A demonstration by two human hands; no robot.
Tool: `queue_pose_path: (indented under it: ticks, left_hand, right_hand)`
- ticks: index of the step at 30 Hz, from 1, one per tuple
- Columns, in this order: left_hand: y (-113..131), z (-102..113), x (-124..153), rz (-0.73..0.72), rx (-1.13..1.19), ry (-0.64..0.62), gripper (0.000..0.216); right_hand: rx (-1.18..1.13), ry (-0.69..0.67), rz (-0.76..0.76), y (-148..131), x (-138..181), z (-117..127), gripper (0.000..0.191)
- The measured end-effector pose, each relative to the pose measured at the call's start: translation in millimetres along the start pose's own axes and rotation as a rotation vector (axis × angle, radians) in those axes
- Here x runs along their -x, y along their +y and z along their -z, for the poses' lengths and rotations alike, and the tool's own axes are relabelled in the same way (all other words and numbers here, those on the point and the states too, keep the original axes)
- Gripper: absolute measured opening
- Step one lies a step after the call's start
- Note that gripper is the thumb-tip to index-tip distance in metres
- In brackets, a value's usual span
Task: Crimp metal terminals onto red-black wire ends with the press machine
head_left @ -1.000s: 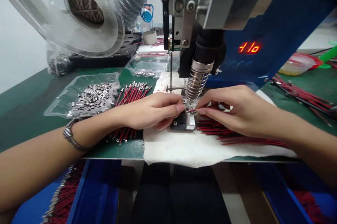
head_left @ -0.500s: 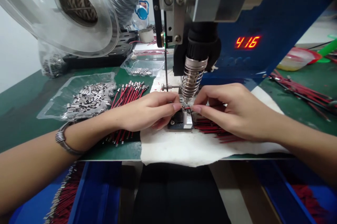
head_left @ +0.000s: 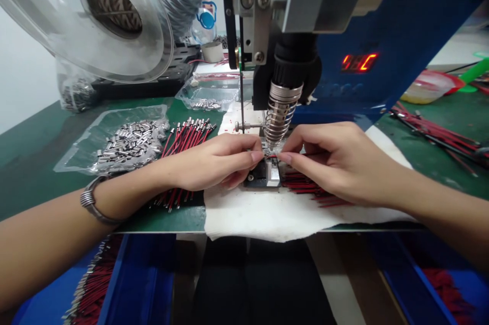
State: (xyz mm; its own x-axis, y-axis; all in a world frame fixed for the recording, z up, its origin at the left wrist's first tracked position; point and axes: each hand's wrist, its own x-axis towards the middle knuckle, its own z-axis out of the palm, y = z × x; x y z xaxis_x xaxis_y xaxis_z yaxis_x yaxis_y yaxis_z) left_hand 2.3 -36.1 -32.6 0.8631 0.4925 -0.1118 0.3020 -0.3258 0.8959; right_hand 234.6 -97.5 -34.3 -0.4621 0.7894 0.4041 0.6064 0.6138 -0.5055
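My left hand and my right hand meet at a small metal fixture under the coiled silver nozzle of a blue machine. The right hand pinches a thin red wire and holds its tip at the fixture. Thumb and finger of the left hand are pinched together on the other side of that tip; what they hold is too small to make out. A bundle of red wires lies under my right hand.
A white cloth covers the green bench. Left lie red wires with metal ends and a clear bag of metal sleeves. A clear reel hangs upper left. More wires lie right. Blue bins sit below.
The view shifted slightly a second ago. The wire tip has moved in closer to the fixture under the nozzle. The red display on the machine changed from 416 to other digits.
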Motion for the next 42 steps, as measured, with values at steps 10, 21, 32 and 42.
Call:
queue_pose_path:
  ticks: [10, 21, 32, 42]
  left_hand:
    - [0.2, 0.5, 0.5, 0.003, -0.032, -0.002, 0.027]
    - [1.8, 0.7, 0.9, 0.012, -0.086, 0.009, 0.027]
    - [2.3, 0.8, 0.8, 0.008, -0.092, 0.021, 0.030]
    - [1.8, 1.6, 0.9, 0.000, -0.106, 0.009, 0.027]
  right_hand:
    - [0.036, 0.047, 0.011, -3.2, 1.5, -2.3, 0.010]
    - [-0.010, 0.024, -0.116, -6.6, 1.0, -2.2, 0.013]
    - [-0.050, 0.058, -0.139, -7.3, 2.6, -4.5, 0.017]
    - [-0.069, 0.057, -0.124, -6.2, 3.0, -3.7, 0.016]
